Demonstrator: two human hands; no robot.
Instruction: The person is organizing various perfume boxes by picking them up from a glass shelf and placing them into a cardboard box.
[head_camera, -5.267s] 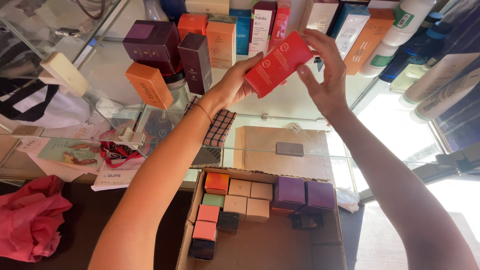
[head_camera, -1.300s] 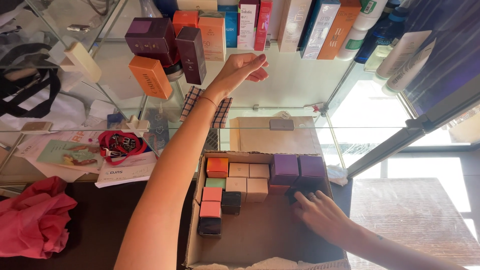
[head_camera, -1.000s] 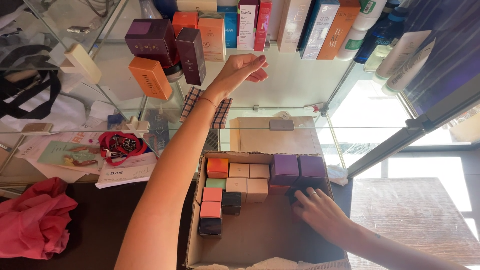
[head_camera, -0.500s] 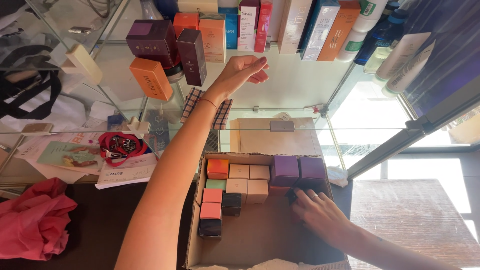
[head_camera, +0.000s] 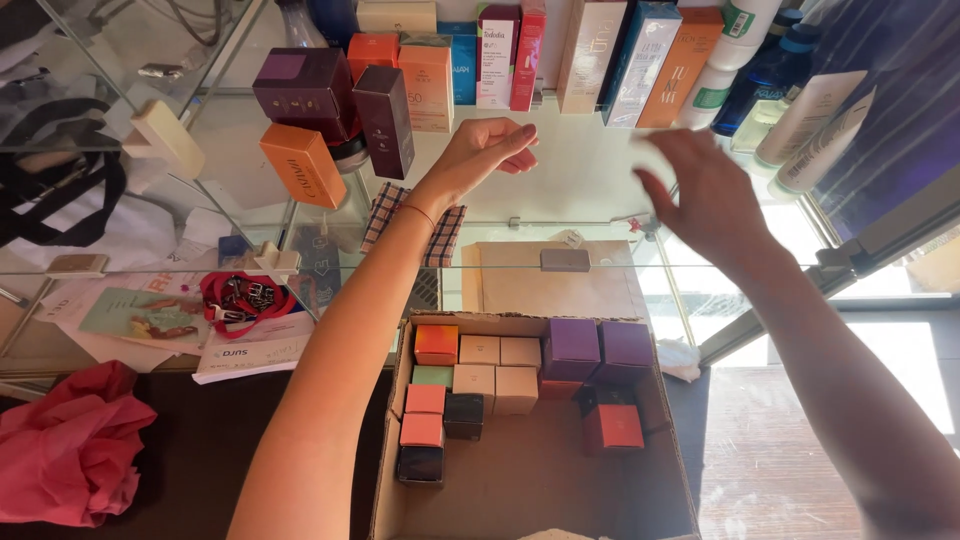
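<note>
Right hand (head_camera: 700, 195), upper centre-right of frame: motion-blurred, fingertips smeared; whether anything sits in its grip cannot be told. Left hand (head_camera: 480, 150): palm side turned away, fingers curled. Both forearms cut off by the bottom edge. Cardboard box (head_camera: 395, 480): near wall cut off at the bottom. Row of tall cartons (head_camera: 600, 55) on the glass shelf: tops cropped by the upper edge.

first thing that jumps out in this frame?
Two bare arms reach up over a glass shelf: the left hand hangs just below a row of upright cosmetic boxes, the right hand is spread open and blurred beside it. Below them an open cardboard box holds small coloured cartons, purple, orange and cream.
</note>
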